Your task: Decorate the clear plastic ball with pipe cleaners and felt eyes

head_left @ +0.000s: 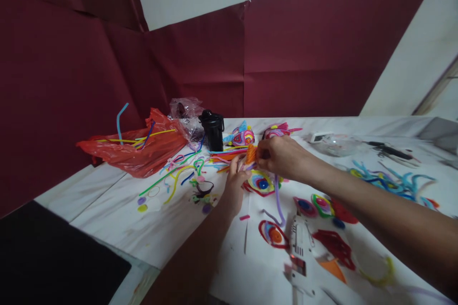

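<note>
Over the middle of the table, my left hand (235,182) is closed around a small craft piece topped with an orange coiled pipe cleaner (251,154). My right hand (281,155) pinches at the same piece from the other side, its fingertips partly hidden. A purple pipe cleaner (277,200) hangs below the right hand and bends onto the table. Just under the hands lies an eye-shaped pipe-cleaner piece (260,183) in yellow, white, blue and red. Nearer to me rests a red-rimmed eye piece (273,234) with an orange centre, beside a white glue gun (299,243).
A red plastic bag (157,152) with pipe cleaners lies at left, near a black lidded container (212,131). Finished-looking colourful pieces (244,136) sit behind the hands. Blue pipe cleaners (393,181) and black-handled pliers (391,150) lie at right. The glue gun lies under my right forearm.
</note>
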`<state>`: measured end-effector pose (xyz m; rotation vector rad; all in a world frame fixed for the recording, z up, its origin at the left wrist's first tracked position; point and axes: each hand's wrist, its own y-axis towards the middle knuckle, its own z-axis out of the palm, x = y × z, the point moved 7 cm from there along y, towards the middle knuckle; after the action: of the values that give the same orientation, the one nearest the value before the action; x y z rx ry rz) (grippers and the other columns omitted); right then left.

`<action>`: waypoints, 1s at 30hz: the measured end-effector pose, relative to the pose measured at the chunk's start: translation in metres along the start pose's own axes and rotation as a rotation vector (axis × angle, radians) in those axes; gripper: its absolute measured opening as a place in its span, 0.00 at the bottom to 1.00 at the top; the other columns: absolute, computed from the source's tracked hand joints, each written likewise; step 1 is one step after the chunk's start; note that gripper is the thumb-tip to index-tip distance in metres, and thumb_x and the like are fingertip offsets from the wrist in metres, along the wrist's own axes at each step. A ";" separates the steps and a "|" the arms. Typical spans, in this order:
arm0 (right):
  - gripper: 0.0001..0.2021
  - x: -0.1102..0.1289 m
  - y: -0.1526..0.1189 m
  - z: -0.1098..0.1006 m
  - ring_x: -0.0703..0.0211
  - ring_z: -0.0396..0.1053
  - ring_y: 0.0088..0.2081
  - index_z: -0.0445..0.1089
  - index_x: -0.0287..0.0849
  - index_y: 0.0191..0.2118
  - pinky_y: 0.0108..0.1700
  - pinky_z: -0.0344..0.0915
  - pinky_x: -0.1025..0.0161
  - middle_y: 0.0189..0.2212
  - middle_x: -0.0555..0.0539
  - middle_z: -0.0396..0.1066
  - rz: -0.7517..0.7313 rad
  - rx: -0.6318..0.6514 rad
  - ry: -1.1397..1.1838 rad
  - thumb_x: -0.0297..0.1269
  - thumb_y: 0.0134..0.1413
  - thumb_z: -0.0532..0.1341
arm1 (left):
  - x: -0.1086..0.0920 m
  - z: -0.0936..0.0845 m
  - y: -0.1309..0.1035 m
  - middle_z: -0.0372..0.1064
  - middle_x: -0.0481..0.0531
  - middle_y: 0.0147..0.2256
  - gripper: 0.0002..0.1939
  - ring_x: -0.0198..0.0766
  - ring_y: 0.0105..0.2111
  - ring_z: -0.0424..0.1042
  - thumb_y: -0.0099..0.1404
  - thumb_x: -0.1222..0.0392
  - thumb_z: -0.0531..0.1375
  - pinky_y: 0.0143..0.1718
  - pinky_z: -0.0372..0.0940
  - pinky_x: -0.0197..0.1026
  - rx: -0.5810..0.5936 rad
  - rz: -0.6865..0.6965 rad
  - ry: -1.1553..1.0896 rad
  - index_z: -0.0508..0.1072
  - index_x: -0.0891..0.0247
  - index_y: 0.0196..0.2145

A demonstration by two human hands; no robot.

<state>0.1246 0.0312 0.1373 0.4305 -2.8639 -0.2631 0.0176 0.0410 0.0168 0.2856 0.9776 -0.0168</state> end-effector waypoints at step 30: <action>0.06 -0.037 -0.022 -0.001 0.62 0.65 0.22 0.71 0.44 0.30 0.28 0.57 0.64 0.19 0.53 0.70 0.024 -0.157 0.389 0.40 0.53 0.61 | 0.005 0.002 -0.003 0.71 0.50 0.46 0.29 0.45 0.46 0.72 0.50 0.60 0.62 0.47 0.65 0.45 -0.012 -0.090 -0.066 0.63 0.54 0.51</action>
<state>0.1648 0.0215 0.1265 0.3696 -2.4474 -0.3543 0.0217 0.0384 0.0128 0.2284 0.9236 -0.1016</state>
